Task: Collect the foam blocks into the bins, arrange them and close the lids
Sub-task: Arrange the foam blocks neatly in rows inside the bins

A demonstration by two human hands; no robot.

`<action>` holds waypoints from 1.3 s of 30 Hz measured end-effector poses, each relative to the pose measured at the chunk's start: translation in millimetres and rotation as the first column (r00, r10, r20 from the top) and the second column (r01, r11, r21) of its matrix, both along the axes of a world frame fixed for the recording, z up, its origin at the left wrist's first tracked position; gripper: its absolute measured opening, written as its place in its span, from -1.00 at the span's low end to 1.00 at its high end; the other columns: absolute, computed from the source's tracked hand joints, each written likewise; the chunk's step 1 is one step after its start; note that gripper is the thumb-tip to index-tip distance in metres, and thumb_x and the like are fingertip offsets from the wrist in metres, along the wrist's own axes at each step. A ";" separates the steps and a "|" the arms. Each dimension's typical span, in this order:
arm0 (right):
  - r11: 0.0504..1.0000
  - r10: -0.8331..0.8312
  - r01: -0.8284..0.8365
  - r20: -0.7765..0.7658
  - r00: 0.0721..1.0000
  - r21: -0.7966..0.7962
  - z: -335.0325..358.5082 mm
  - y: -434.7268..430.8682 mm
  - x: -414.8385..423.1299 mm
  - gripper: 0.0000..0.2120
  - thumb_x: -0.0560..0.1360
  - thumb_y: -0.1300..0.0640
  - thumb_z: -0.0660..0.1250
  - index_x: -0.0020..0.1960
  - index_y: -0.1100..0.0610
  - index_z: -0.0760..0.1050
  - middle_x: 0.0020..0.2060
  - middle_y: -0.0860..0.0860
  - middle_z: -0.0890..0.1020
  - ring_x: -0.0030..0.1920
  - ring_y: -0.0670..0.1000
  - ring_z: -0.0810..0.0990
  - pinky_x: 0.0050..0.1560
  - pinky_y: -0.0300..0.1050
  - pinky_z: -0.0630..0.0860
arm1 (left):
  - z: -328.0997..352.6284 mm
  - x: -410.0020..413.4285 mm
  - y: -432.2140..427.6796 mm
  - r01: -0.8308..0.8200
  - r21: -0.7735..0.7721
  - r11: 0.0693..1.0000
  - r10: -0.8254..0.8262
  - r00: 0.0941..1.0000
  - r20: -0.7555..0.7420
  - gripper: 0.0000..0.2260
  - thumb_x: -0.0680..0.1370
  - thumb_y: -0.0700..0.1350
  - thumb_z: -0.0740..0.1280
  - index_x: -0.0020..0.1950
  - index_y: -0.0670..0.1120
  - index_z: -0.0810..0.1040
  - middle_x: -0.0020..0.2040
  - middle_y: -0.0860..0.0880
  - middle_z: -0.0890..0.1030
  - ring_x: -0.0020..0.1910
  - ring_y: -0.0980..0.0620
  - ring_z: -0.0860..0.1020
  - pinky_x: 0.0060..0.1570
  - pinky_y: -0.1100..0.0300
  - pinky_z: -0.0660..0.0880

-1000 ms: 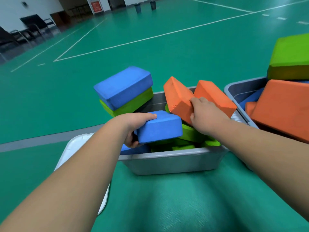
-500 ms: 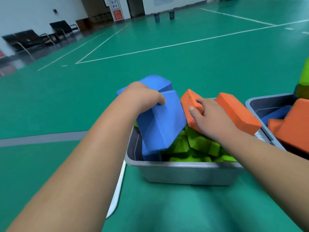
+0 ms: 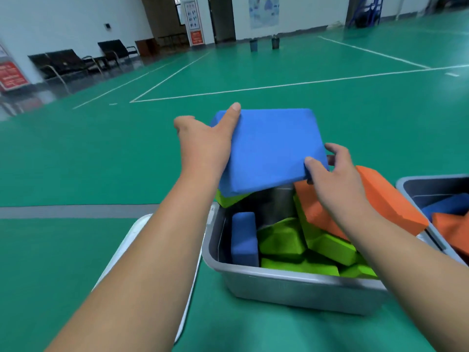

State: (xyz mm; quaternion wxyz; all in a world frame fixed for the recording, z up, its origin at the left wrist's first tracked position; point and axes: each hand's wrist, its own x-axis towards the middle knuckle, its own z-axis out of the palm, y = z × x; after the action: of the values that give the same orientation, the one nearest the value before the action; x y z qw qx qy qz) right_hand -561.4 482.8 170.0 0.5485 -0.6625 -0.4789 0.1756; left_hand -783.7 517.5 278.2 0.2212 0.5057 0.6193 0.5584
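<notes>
Nearest in, the grey bin [image 3: 291, 288] sits on the green floor [image 3: 76, 161], and the white lid [image 3: 121, 252] lies flat just to its left. Inside, a small blue block [image 3: 243, 237] stands on end against the left wall, green blocks [image 3: 281, 240] are jumbled beside it, and an orange block [image 3: 390, 199] leans tilted over the right rim. Above that, the right hand [image 3: 332, 179] pinches the near right corner of the big blue block [image 3: 271, 148], thumb on top, fingers curled round the right edge. That block hangs tilted over the far half of the bin, its broad face up, with another green block [image 3: 228, 199] peeking out under its near left corner. The left hand [image 3: 205, 143] grips its left side, thumb laid along the top toward the far corner, the other fingers hidden beyond the edge. At the right edge, a second bin [image 3: 431, 181] holds blue and orange blocks. Far back, white court lines, black chairs [image 3: 68, 62] and a sign [image 3: 194, 24] by the wall.
</notes>
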 end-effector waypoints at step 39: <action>0.922 0.301 -0.260 0.108 0.948 -0.287 -4.9 118.3 -23.0 -0.28 0.59 -0.21 0.31 0.65 -0.16 0.08 0.42 -0.13 0.48 0.41 0.02 0.48 0.20 -0.17 0.29 | -104.0 -42.3 61.3 0.181 -0.316 0.931 -0.248 0.951 -0.184 0.02 0.46 -0.03 0.57 0.69 -0.06 -0.08 0.38 -0.06 0.53 0.31 -0.17 0.53 0.22 -0.04 0.53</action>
State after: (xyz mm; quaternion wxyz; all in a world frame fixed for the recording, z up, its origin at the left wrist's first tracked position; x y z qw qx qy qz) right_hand -584.4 601.1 165.1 0.3851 -0.6665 -0.5804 0.2657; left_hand -825.9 578.8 174.2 0.2842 0.5906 0.6571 0.3723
